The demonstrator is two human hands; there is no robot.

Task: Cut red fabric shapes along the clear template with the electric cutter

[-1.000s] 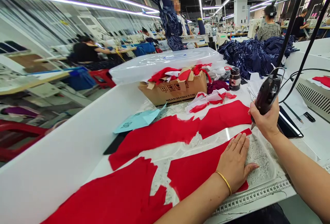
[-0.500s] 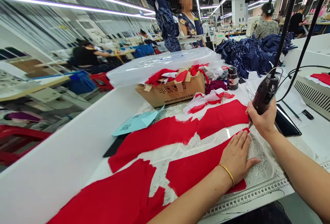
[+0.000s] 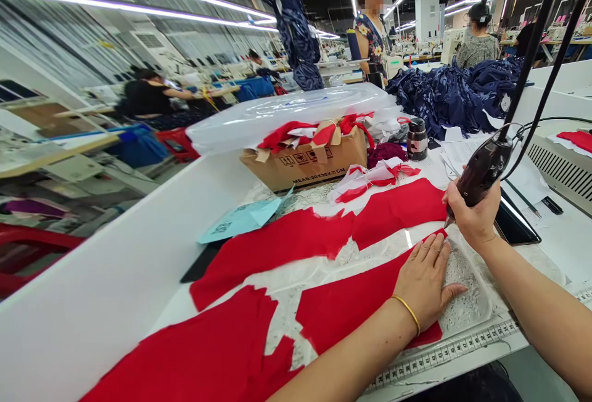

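The open left hand [image 3: 423,282] lies flat, pinning the red fabric [image 3: 370,285] steady just beside the tip of the electric cutter [image 3: 483,171], which the right hand [image 3: 472,220] grips closed, pen-like, right at the fabric's edge.

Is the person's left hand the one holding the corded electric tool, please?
No, the right hand holds the corded electric tool, while the left hand lies flat on the red fabric.
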